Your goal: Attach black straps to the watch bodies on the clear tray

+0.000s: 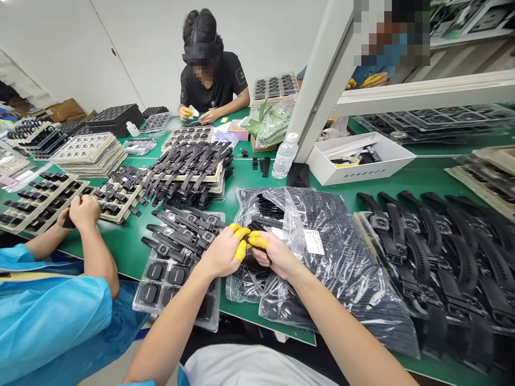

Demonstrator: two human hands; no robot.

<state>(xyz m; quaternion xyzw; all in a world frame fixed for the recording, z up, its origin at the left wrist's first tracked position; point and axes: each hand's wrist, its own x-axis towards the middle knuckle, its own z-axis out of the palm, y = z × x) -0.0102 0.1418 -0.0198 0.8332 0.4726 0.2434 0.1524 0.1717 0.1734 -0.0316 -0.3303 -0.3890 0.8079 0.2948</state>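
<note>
Black straps fill our clear plastic bag. Over its left edge, our left hand and right hand pinch a small black piece between them, mostly hidden by our fingers. Left of the bag, a clear tray holds black squares in its compartments. Behind the bag, a white box holds yellow and black bits; right of the bag, watches lie in rows.

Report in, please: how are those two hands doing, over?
Left hand and right hand close together, pinching a dark piece, mostly hidden. Clear bag of black straps close by. Nothing visibly blocking either hand.
</note>
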